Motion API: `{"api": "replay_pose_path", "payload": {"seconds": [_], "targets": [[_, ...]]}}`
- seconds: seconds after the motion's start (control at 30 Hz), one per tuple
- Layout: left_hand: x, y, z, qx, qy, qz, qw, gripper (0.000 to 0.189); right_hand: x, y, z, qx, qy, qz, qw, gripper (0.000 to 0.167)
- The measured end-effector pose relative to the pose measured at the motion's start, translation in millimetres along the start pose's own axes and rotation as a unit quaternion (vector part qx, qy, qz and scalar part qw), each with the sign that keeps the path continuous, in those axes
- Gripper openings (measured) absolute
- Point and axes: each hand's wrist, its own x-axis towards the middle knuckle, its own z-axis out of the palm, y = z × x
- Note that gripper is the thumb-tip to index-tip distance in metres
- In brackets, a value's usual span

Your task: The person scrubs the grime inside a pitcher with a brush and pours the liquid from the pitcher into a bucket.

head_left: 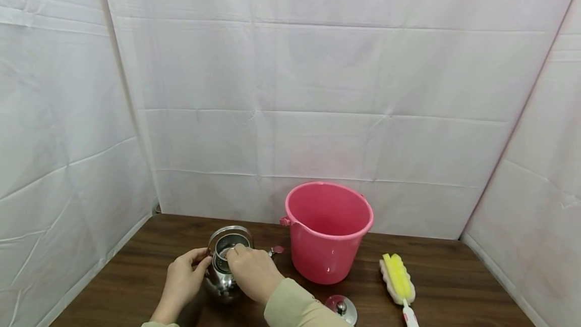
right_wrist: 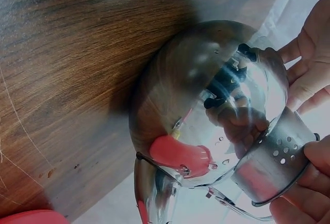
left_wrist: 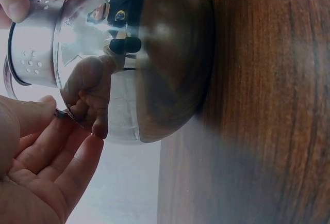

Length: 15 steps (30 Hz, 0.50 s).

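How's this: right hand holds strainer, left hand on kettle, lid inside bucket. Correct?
One error: the lid isn't inside the bucket; the head view shows it on the table, in front. Rest stands: right hand holds strainer, left hand on kettle.

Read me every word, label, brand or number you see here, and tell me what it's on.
No text can be read.
Shiny round steel kettle: small yellow mark mirrored in its side, too blurred to read.
White handle of the yellow-and-white sponge brush: reddish mark, too small to read.
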Motion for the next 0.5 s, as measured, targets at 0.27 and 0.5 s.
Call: {"api": "replay_pose_path", "payload": {"seconds": [0.27,0.5], "targets": [[0.2,0.1,-0.2,0.001,-0.001,-0.001,1.0,0.019,-0.3,1.7,-4.3,0.006,0.005,-0.001,1.0,0.005],[-0.3,-0.1,-2.0,0.014,-0.006,-0.003,0.9999,0.02,-2.1,2.1,-6.8,-0.001,0.017,-0.004,0.9999,0.006]]}}
